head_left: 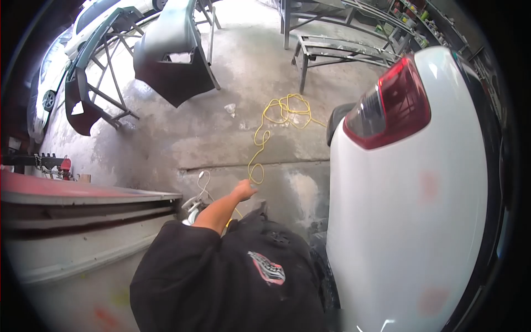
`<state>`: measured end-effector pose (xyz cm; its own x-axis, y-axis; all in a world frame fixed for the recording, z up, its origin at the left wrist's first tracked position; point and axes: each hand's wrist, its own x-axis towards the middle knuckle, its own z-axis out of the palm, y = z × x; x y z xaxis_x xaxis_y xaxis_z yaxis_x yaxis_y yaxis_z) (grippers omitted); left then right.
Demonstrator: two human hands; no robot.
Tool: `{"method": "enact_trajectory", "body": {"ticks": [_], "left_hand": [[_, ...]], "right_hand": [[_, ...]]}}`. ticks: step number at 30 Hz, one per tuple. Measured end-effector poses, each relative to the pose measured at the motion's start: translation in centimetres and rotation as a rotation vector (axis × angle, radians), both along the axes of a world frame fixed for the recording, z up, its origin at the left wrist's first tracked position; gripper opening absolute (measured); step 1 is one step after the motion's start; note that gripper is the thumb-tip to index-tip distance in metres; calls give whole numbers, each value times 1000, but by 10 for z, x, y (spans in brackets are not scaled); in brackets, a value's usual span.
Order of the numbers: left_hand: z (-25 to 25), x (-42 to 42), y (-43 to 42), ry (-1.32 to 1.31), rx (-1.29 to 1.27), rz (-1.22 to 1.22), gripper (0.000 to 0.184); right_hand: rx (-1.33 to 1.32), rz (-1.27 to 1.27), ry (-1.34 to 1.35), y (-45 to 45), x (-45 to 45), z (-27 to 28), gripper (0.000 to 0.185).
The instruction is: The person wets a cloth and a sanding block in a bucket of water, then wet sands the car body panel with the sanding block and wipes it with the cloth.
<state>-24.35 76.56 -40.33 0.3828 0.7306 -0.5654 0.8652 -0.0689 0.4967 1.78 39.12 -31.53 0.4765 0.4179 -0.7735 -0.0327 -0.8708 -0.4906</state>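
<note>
My left hand [243,191] reaches forward from a black short sleeve, its fingers curled together. Whatever it holds, if anything, is too small to tell. A yellow hose or cord [258,146] lies in loops on the concrete floor, and one loop shows right at the hand. More yellow shows below the wrist, so I cannot tell whether the hand grips it or is only in front of it. My right hand is out of view. Close on the right stands a white car body panel [404,221] with a red and clear tail light [392,105] and faint reddish patches.
Dark bumpers [171,66] rest on metal stands at the upper left, near a white car [83,27]. A metal rack [345,50] stands at the back. Beside me on the left is a panel with a red top [83,191], near a white cable [206,185].
</note>
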Motion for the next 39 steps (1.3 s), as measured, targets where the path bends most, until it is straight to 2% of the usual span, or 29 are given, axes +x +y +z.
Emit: {"method": "enact_trajectory", "body": {"ticks": [1,4,7,10,13,16,18,19,20,21,22,23,24,25,26,27,28,29,31,33,36,39], "left_hand": [[12,1,22,4,-76,42,55],[40,-1,71,-10,-59,55,55],[26,-9,110,-37,-91,160,54],[5,-16,156,11,-183,143,55],[-3,-2,207,32,-171,191,43],[-18,22,281,140,-145,29,57],[-13,42,321,194,28,-11,71],[40,70,355,228,-118,-64,78],[59,91,393,239,-179,-160,77],[70,111,422,205,-74,-181,78],[86,140,460,182,-47,-278,71],[79,175,497,255,-30,-249,53],[152,219,526,292,-25,-391,46],[132,261,571,283,1,-476,38],[170,305,601,242,161,-596,34],[223,356,628,237,187,-607,33],[225,403,649,-2,617,-552,28],[228,486,698,-53,716,-612,24],[302,602,738,-305,948,-560,23],[357,685,747,-507,1013,-600,24],[363,753,721,-708,950,-762,25],[312,762,700,-746,777,-919,27]], "right_hand": [[17,12,-6,24,7,3,67],[69,43,-20,95,26,8,68],[100,49,-16,155,44,7,68],[116,39,-6,208,62,0,69],[119,36,13,264,87,-17,69],[108,94,38,329,120,-38,70],[98,155,48,377,147,-44,70],[94,185,53,403,160,-46,70],[90,216,44,430,175,-46,71],[88,249,33,453,188,-42,71],[87,282,18,479,203,-39,71],[85,318,4,504,215,-35,71],[89,352,-10,528,227,-32,71],[96,394,-25,555,237,-28,71],[103,434,-35,581,246,-24,72],[113,467,-42,605,253,-20,72],[122,498,-52,627,259,-18,72],[132,523,-57,649,263,-13,72],[142,550,-62,685,271,-9,72],[141,538,-60,713,278,-7,73],[119,480,-61,742,292,-8,73],[90,422,-65,777,304,-13,74]]}}
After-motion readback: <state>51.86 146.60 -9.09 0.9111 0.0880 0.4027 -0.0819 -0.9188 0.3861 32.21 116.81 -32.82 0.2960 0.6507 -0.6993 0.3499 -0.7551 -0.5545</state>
